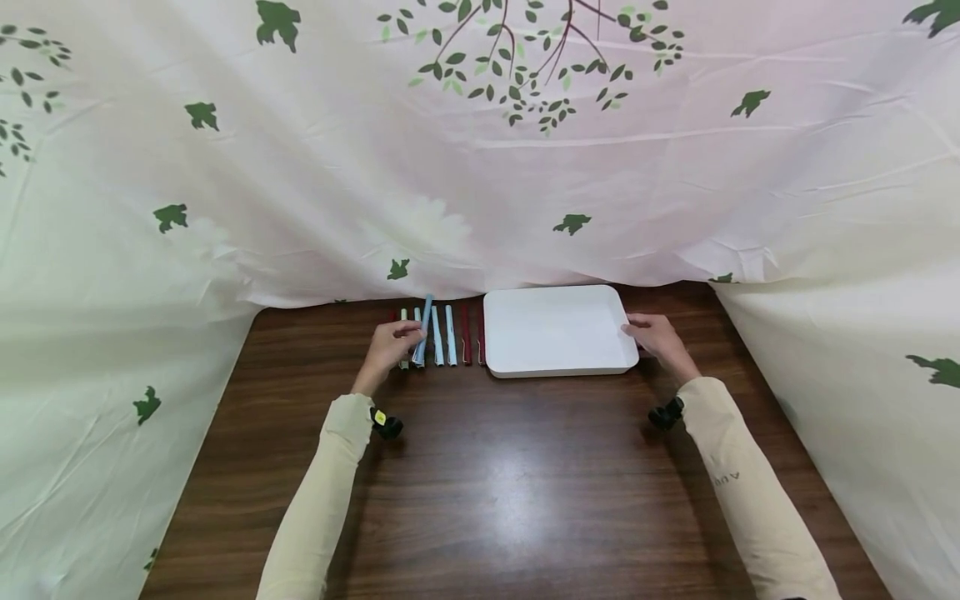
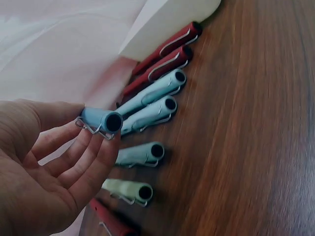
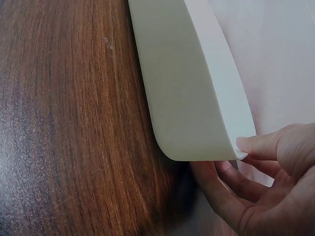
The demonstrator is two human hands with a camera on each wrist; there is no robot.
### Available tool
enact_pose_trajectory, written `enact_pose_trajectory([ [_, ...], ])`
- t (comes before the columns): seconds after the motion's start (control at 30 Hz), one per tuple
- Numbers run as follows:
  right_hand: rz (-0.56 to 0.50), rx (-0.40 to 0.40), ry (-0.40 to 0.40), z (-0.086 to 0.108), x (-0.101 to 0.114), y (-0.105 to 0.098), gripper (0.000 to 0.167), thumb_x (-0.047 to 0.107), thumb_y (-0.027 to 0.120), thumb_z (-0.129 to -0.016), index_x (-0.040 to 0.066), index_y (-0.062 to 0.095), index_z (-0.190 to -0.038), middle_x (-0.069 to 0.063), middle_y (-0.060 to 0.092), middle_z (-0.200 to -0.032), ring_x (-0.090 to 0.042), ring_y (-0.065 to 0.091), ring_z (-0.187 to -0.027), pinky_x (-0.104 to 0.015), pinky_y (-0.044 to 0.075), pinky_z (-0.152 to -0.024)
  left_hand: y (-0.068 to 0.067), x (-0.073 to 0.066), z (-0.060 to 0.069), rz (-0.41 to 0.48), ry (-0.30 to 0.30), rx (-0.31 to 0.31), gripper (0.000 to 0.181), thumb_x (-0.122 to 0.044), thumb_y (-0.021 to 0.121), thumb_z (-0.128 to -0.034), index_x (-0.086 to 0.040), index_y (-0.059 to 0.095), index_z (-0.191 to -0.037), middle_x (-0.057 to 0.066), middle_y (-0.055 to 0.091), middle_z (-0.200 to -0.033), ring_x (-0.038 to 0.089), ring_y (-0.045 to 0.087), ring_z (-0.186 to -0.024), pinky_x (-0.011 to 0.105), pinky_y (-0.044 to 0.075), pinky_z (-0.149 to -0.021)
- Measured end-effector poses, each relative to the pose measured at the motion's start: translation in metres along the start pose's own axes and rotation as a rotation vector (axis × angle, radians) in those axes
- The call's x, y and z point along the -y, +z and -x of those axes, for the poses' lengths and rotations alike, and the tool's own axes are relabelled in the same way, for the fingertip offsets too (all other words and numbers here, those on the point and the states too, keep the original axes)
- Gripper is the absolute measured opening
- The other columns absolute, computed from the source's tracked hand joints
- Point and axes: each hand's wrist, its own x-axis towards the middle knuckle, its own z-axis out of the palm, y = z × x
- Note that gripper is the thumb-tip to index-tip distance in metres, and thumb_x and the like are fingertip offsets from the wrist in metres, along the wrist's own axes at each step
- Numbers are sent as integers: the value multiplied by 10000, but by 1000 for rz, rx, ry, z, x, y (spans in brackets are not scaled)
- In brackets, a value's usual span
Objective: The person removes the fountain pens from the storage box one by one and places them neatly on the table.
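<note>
My left hand pinches a blue pen between thumb and fingers, raised above a row of pens. That pen has a wire clip and its dark round end faces the left wrist camera. Below it on the table lie two red pens, light blue pens, a light green pen and another red pen, all side by side. At the right, my right hand grips the right wall of a white tray, thumb over the rim and fingers outside.
The tray's left side stands close beside the row's rightmost red pen. Brown wood-grain table extends in front of the tray and pens. A pale curtain with leaf prints hangs behind and along both sides.
</note>
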Motion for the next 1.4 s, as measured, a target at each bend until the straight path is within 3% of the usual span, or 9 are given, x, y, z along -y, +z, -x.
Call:
enact_pose_trajectory([
  [0.13,6,-3,15,-1,0,0,548,225,503,-1110,-44,397,-1575,-314,421,-1581,-403,540,-1315,-464,576,-964,-7,6,1,-63,16,-96,353,-179,690,-1021,16,707,-1315,243,711,-1254,233,683,-913,229,551,-665],
  [0.27,9,-2,27,-2,1,-1,549,228,494,-1111,-40,392,-1580,-309,408,-1593,-414,525,-1336,-512,549,-1012,-14,14,4,-135,25,-197,318,-191,714,-1008,-10,747,-1267,215,720,-1272,182,702,-792,212,552,-616],
  [0.43,2,-4,18,-1,2,-1,549,232,501,-1109,-35,400,-1578,-306,422,-1585,-409,543,-1320,-470,562,-970,-27,24,9,-184,2,-254,319,-214,724,-1002,-24,757,-1256,208,707,-1312,96,657,-652,211,528,-600],
  [0.6,5,-11,-2,1,1,-1,543,241,501,-1110,-24,413,-1576,-297,426,-1587,-407,550,-1308,-441,564,-925,-43,31,14,-178,-42,-276,333,-236,705,-1015,-25,751,-1268,218,699,-1320,24,510,-582,218,452,-589],
  [0.73,0,-15,-11,1,1,-1,541,241,503,-1109,-26,418,-1572,-300,424,-1587,-410,544,-1310,-489,562,-961,-51,34,15,-188,-38,-291,331,-235,700,-1016,-23,752,-1265,209,691,-1342,1,490,-673,218,433,-663],
  [0.93,5,-7,-9,0,0,0,548,244,496,-1111,-27,404,-1578,-305,407,-1595,-418,537,-1324,-517,549,-995,-55,39,14,-202,-54,-315,314,-220,695,-1022,-24,754,-1260,213,717,-1286,167,617,-775,271,473,-695],
  [1.0,10,-9,-16,0,0,0,545,243,496,-1112,-29,407,-1576,-307,411,-1592,-418,542,-1321,-509,552,-984,-55,41,12,-221,-68,-321,319,-234,684,-1028,-28,754,-1261,210,727,-1264,227,675,-887,291,508,-736],
  [1.17,13,-14,-23,-1,-1,0,542,250,503,-1111,-20,420,-1574,-292,421,-1593,-405,540,-1320,-486,559,-965,-54,46,8,-238,-112,-341,319,-241,669,-1037,-9,759,-1236,226,727,-1248,360,676,-1069,411,539,-852],
  [1.4,18,-12,-16,0,-1,1,546,252,493,-1112,-24,413,-1576,-296,406,-1601,-407,534,-1327,-504,547,-990,-53,41,5,-296,-150,-327,334,-275,671,-1015,-3,781,-1174,228,730,-1229,389,674,-1036,502,536,-860],
])
